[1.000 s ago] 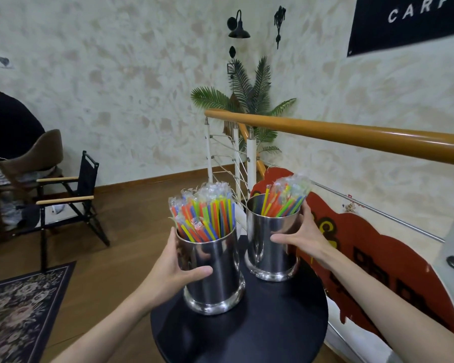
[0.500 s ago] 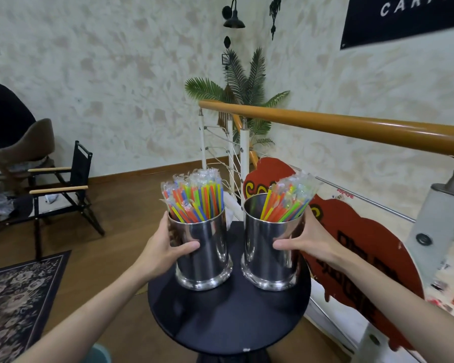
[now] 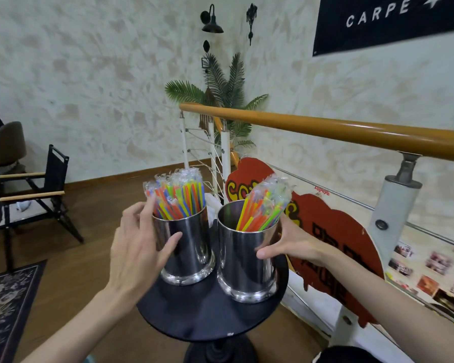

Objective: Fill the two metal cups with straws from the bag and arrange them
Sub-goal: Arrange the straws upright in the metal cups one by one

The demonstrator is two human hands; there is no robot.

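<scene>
Two metal cups upright, side by side on a round black table [image 3: 207, 315]. Left cup [image 3: 186, 247] packed with wrapped coloured straws [image 3: 177, 197]; right cup [image 3: 247, 260] with fewer straws [image 3: 262, 208], tilted rightward. Left hand [image 3: 136, 247] spread wide beside the left cup, thumb against its wall, grip loose. Right hand [image 3: 291, 243] likewise wide, fingers straight, thumb touching the right cup.

two metal cups [image 3: 186, 247] [image 3: 247, 260], two hands [image 3: 139, 247] [image 3: 294, 242]

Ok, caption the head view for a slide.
Both hands around two straw-filled metal cups on a round black table.
</scene>
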